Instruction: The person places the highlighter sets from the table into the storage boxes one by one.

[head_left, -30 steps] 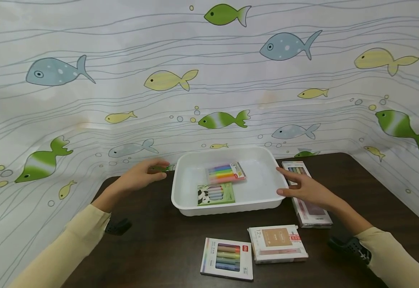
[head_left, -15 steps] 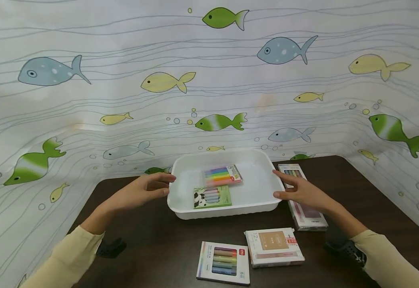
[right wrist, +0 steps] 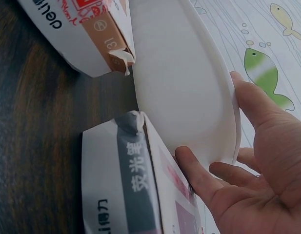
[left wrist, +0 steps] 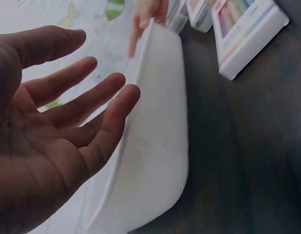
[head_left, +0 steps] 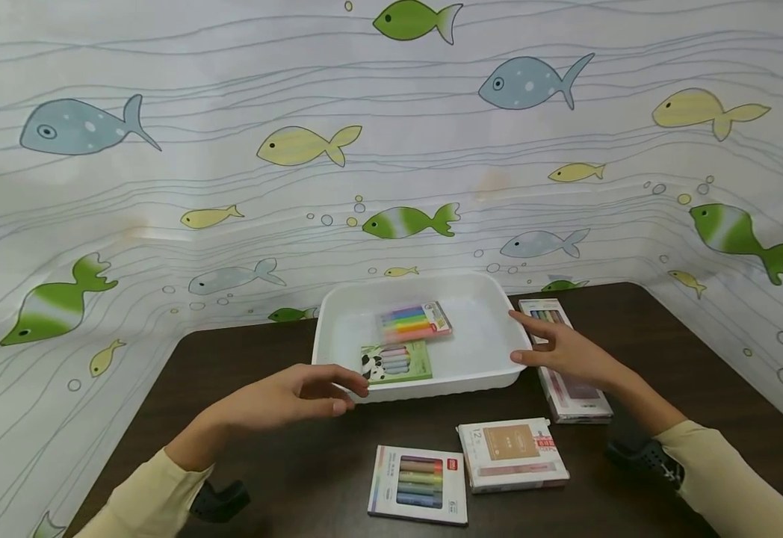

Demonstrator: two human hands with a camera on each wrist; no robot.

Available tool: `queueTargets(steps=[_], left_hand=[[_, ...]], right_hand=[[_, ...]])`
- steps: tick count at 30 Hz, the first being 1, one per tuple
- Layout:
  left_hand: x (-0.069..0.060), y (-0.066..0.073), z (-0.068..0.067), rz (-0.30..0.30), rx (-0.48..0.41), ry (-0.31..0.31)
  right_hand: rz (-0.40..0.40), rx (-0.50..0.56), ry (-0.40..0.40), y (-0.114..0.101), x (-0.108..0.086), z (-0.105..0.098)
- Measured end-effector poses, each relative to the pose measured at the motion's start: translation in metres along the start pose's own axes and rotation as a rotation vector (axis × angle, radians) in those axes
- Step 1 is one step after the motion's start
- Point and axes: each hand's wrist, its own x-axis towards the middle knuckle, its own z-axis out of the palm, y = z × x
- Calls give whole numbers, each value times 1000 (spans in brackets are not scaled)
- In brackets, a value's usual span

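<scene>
A white plastic tray [head_left: 479, 381] stands at the back of the table. Inside it lie a rainbow-coloured pen pack [head_left: 415, 321] and a green box with a panda [head_left: 418, 362]. My left hand [head_left: 291, 400] is at the tray's front left corner, its fingers loosely bent and spread, with nothing held; the left wrist view shows a gap between palm and tray wall [left wrist: 157, 122]. At the right end my right hand [head_left: 569, 355] has its thumb and spread fingers against the tray's rim and outer side. Beside its fingers is a long white box [right wrist: 140, 180] marked as highlighters.
In front of the tray lie a white box of thick coloured sticks [head_left: 418, 486] and a white-and-brown box marked 12 [head_left: 515, 456]. The dark table [head_left: 277, 478] meets a fish-patterned sheet [head_left: 284, 194] at the back and sides.
My left hand has gone from the tray's left end round to its front left corner. The right hand stays at the right end, and the tray has not visibly moved.
</scene>
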Motion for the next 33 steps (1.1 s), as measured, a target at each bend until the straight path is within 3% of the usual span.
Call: queueTargets(steps=[4, 9, 16, 23, 25, 30, 33], left_hand=[[6, 0, 10, -44, -16, -24], [16, -4, 22, -42, -5, -59], [21, -21, 37, 20, 132, -82], [22, -34, 49, 52, 191, -81], [23, -39, 53, 85, 223, -86], [26, -48, 62, 156, 280, -60], [27, -50, 67, 150, 301, -40]], right_hand=[[0, -11, 0, -2, 1, -2], [-12, -25, 11, -5, 2, -6], [-9, -6, -12, -3, 3, -6], [-5, -1, -6, -3, 0, -3], [-2, 1, -4, -2, -2, -3], [5, 1, 3, 0, -4, -2], [1, 16, -10, 2, -2, 0]])
